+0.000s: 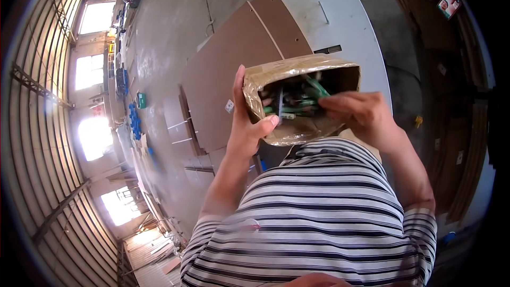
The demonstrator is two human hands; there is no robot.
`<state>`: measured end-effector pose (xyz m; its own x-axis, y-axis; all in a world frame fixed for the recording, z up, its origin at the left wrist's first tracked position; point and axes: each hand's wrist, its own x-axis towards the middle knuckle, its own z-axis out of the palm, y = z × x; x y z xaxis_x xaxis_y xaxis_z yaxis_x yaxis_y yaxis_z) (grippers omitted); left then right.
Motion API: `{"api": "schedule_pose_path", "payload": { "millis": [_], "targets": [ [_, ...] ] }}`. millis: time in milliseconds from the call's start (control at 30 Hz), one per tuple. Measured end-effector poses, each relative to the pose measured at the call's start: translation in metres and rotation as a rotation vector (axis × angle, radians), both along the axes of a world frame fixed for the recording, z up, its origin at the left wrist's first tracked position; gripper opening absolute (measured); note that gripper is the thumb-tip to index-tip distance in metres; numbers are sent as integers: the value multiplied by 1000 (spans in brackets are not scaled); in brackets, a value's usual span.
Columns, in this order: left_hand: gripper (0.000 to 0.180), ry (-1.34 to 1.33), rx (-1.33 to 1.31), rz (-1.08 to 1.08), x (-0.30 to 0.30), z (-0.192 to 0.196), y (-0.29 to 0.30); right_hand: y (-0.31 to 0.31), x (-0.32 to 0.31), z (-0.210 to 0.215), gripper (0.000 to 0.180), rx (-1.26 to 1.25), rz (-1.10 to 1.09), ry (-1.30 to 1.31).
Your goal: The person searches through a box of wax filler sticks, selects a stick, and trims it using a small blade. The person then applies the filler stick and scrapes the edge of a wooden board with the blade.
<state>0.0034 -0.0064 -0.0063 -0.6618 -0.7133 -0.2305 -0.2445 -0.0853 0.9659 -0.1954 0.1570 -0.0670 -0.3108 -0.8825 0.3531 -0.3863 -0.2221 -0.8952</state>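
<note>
A wide concrete floor (pixel 170 16) fills the upper part of the head view, with a long corrugated wall and bright windows (pixel 95 138) curving down the left side; on the floor lie large flat brown boards (pixel 234 53) and, touching their right edge, a pale grey panel (pixel 340 26), while smaller board pieces (pixel 180 122) sit just beside them toward the wall; the person's striped shirt (pixel 319 218) takes up the lower middle of the picture, both forearms rising out of it; held up in front of the chest, above the shirt, is a small open cardboard box wrapped in shiny tape (pixel 297 101) — its mouth faces the camera and its sides look creased; the left hand (pixel 247 127) grips the box by its left wall, thumb hooked over the front rim and fingers behind, so it is closed on the box; the right hand (pixel 358 114) reaches in from the right, its fingertips pinched together at the mouth among the contents — whether they actually grip a piece cannot be told; inside the box lies a jumble of small green and dark parts (pixel 297 98), too small to identify.
</note>
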Motion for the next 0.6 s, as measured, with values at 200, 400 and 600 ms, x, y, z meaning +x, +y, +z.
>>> {"api": "schedule_pose_path", "payload": {
  "millis": [200,400,600],
  "targets": [
    [107,-7,185,5,-5,3,12,-3,-14,2,21,40,-141,-19],
    [107,35,80,22,-8,7,11,16,-14,6,26,142,247,-100],
    [111,-14,47,-18,-10,13,16,8,0,2,34,49,11,240]
  ]
}}
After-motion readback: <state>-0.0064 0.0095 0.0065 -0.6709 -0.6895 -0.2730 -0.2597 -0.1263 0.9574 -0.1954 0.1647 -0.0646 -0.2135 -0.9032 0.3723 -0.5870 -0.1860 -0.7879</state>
